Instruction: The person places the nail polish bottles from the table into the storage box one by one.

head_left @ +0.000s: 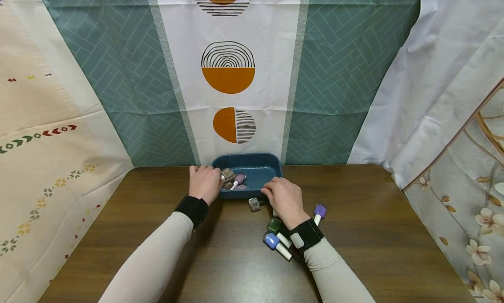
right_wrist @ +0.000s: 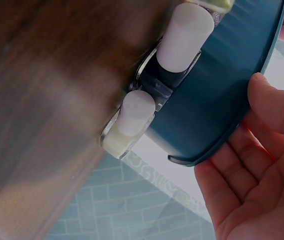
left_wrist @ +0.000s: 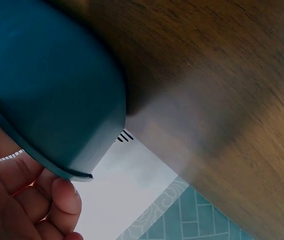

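Observation:
A dark blue plastic bin stands at the table's back edge, with several nail polish bottles heaped in its left end. My left hand grips the rim at that end; in the left wrist view, its curled fingers lie against the rim. At the opposite end my right hand holds the rim, thumb on one side and fingers on the other in the right wrist view. Just in front of the bin lies a glittery nail polish bottle. White-capped bottles lie along the front wall.
Near my right wrist lie a green bottle, a blue bottle and a purple bottle; my forearm partly covers this group. Patterned cloth hangs right behind the brown wooden table.

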